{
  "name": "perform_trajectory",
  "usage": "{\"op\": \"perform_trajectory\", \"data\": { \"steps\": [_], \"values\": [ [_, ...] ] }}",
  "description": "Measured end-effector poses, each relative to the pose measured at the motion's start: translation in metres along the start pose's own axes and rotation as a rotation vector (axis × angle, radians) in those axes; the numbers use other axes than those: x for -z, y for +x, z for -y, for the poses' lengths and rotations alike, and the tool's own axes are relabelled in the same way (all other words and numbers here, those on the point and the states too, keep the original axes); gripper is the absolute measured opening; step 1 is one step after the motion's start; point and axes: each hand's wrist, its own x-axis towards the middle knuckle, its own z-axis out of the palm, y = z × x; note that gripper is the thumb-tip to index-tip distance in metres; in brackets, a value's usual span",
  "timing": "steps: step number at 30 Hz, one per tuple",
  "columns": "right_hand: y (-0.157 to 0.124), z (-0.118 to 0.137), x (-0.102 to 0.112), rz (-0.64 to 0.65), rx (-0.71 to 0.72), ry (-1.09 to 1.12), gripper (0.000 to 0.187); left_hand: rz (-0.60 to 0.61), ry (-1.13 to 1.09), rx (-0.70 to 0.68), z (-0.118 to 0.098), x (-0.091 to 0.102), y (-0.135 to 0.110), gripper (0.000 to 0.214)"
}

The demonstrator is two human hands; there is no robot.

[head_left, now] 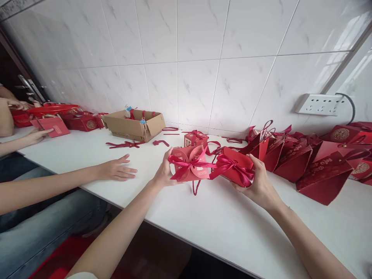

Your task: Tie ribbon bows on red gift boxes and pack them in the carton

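Observation:
My left hand (pixel 163 172) grips a small red gift box (pixel 190 161) with petal-shaped top flaps and a pink ribbon bow, held just above the white table (pixel 226 217). Its red cord hangs below it. My right hand (pixel 258 182) holds a second red gift box (pixel 236 164), tilted, with a pink ribbon bow tied round it. The two boxes touch each other at the middle of the view.
A co-worker's hand (pixel 116 169) lies flat on the table at my left; another hand (pixel 36 135) rests farther left. An open cardboard box (pixel 135 124) stands near the tiled wall. Several red gift bags (pixel 314 166) crowd the right. Loose red ribbons (pixel 124 144) and another small red box (pixel 196 138) lie behind.

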Motion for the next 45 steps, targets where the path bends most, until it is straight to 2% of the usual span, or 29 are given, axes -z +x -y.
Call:
{"op": "perform_trajectory", "data": {
  "steps": [4, 14, 19, 24, 28, 33, 39, 45],
  "values": [
    [0.0002, 0.0030, 0.0007, 0.014, -0.025, -0.004, 0.093, -0.003, 0.029, -0.061, -0.0038, 0.0008, 0.0011, 0.122],
    [-0.0013, -0.0003, -0.0005, 0.055, -0.028, 0.004, 0.092, -0.006, 0.030, 0.008, -0.0066, 0.0027, 0.0017, 0.119],
    [-0.0012, -0.0007, -0.0004, 0.063, -0.029, 0.013, 0.091, -0.022, 0.016, -0.065, -0.0084, 0.0019, 0.0033, 0.117],
    [-0.0012, -0.0014, -0.0008, 0.066, -0.022, 0.021, 0.091, -0.005, 0.008, -0.005, -0.0101, 0.0020, 0.0037, 0.117],
    [-0.0013, -0.0007, -0.0016, 0.065, -0.030, 0.027, 0.091, -0.016, -0.021, -0.042, -0.0098, 0.0020, 0.0033, 0.111],
    [-0.0014, 0.0001, -0.0015, 0.066, -0.037, 0.012, 0.090, -0.028, -0.023, 0.049, -0.0073, 0.0021, 0.0029, 0.115],
    [-0.0007, 0.0017, -0.0007, 0.067, -0.035, 0.013, 0.090, -0.013, 0.029, -0.063, -0.0085, 0.0024, 0.0028, 0.113],
    [-0.0002, 0.0022, -0.0003, 0.075, -0.037, 0.002, 0.089, -0.028, 0.017, -0.024, -0.0087, 0.0030, 0.0035, 0.112]
  ]
}}
